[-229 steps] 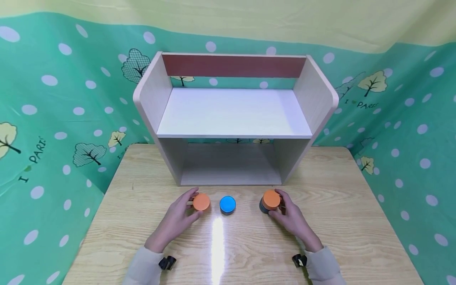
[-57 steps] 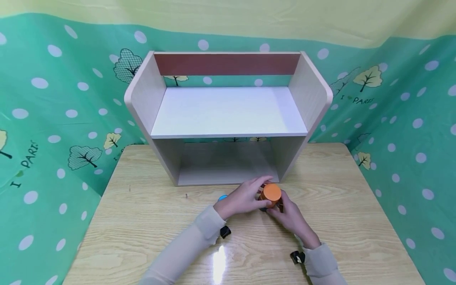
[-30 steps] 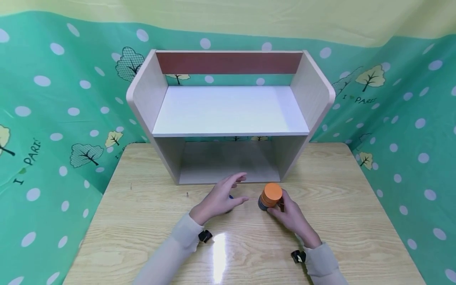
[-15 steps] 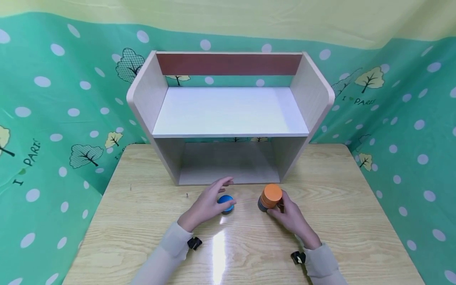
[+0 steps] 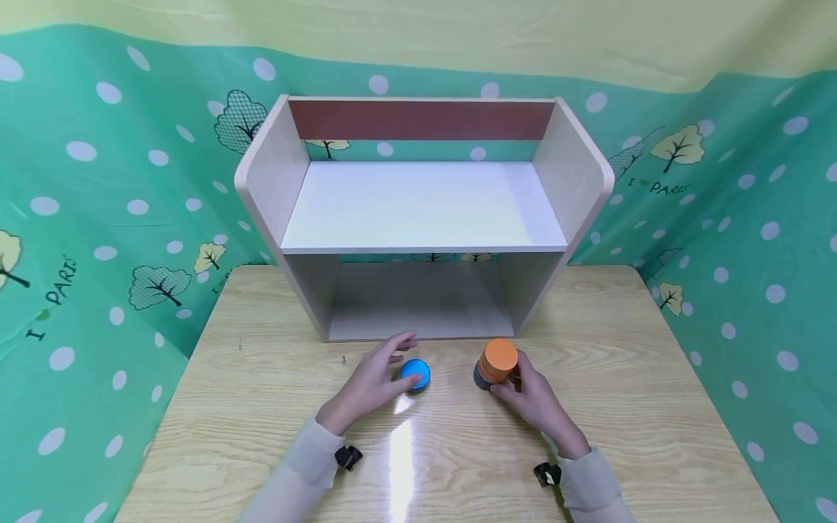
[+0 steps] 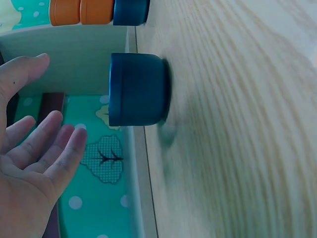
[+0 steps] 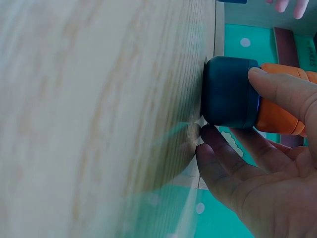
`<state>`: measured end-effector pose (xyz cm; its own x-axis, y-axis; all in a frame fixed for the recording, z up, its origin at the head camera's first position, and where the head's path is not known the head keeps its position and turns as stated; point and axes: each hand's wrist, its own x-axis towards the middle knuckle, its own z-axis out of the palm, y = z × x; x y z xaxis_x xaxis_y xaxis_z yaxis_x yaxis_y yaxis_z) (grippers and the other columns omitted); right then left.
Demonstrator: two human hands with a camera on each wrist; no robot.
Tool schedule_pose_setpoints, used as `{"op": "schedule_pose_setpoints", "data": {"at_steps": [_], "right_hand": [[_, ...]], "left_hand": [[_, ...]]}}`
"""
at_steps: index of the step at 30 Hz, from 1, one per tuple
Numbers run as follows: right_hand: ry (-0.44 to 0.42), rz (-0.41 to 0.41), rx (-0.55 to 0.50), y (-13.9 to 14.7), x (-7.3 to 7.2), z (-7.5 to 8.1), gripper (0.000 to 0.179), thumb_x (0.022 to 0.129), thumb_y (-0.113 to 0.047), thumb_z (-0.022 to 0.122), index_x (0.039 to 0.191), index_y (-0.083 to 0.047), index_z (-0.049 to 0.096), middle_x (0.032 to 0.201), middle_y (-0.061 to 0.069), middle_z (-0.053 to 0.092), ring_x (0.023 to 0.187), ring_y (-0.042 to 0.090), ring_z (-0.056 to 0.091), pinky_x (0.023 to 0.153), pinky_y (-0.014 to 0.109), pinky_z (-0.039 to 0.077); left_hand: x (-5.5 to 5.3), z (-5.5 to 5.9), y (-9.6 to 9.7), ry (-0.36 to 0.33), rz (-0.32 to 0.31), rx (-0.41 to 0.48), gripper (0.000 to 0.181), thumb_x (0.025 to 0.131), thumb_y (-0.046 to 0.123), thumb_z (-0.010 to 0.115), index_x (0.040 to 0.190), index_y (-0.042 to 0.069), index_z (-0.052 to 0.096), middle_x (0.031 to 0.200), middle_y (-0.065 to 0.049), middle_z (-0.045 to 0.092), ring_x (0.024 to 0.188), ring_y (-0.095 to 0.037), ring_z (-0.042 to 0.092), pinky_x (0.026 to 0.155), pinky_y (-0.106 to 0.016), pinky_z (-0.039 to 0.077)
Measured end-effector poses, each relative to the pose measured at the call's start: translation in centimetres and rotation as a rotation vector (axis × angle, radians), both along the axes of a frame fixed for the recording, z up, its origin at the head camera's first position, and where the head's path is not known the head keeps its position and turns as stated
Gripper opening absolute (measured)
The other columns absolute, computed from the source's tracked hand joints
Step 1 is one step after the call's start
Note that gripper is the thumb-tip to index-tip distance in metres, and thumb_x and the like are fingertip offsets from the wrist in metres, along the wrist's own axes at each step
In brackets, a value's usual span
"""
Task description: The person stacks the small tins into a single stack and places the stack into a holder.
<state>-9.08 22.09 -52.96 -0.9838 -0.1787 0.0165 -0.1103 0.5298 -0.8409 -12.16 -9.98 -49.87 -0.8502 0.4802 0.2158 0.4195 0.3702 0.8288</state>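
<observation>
Centrally before the shelf unit point(image 5: 425, 207) stands a blue jar point(image 6: 138, 89), the left hand point(image 5: 369, 381) just above it with fingers apart. Before the unit's right end, the right hand point(image 5: 538, 401) clasps a second blue jar point(image 7: 225, 91) bearing two stacked orange jars point(image 5: 500, 356).

We see the worktop point(image 5: 229, 399) cut off along its near edge. Stacked jars point(image 5: 497, 365) partly hide the right hand point(image 5: 538, 399).
</observation>
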Motion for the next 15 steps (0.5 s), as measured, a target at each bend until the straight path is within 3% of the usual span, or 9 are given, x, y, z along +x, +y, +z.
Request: {"op": "schedule_pose_setpoints", "data": {"at_steps": [6, 15], "right_hand": [[0.000, -0.001, 0.006, 0.0, 0.1, 0.0, 0.067, 0.089, -0.001, 0.075, 0.144, -0.002, 0.038, 0.133, 0.022, 0.057, 0.121, 0.037, 0.057, 0.097, 0.053, 0.051], [-0.019, -0.007, -0.004, 0.1, 0.0, 0.1, 0.068, 0.089, -0.002, 0.075, 0.145, -0.003, 0.037, 0.135, 0.021, 0.056, 0.123, 0.035, 0.056, 0.098, 0.053, 0.050]], "left_hand": [[0.2, -0.4, -0.1, -0.007, 0.000, 0.019, 0.074, 0.087, 0.010, 0.080, 0.150, 0.008, 0.040, 0.139, -0.016, 0.054, 0.128, -0.023, 0.051, 0.101, -0.043, 0.050], [0.5, -1.2, -0.1, -0.035, 0.011, 0.001, 0.075, 0.087, 0.012, 0.080, 0.149, 0.004, 0.040, 0.139, -0.019, 0.054, 0.128, -0.029, 0.052, 0.100, -0.045, 0.051]]}}
